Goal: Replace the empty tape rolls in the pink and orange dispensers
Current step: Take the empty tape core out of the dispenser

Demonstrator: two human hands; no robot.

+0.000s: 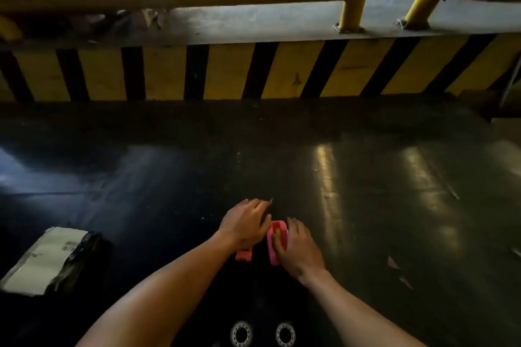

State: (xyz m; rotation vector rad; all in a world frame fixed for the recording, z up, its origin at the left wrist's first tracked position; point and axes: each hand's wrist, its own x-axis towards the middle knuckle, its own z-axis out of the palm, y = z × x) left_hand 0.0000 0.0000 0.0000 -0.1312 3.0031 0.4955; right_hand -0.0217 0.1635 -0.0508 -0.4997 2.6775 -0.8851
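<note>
On the dark shiny floor lie two small tape dispensers side by side. The pink dispenser (274, 245) stands on its edge, and my right hand (298, 251) is closed around its right side. Only the lower end of the orange dispenser (244, 256) shows, because my left hand (244, 223) lies over the rest of it with fingers curled. Whether the left hand grips the orange dispenser or only rests on it is unclear. Two tape rolls (241, 334) sit side by side at the bottom edge, between my forearms.
A wrapped parcel with a white label (46, 259) lies on the floor at the left. A raised ledge with yellow and black stripes (253, 70) runs across ahead, topped by yellow metal rails (352, 8). Small scraps (394, 265) lie at the right.
</note>
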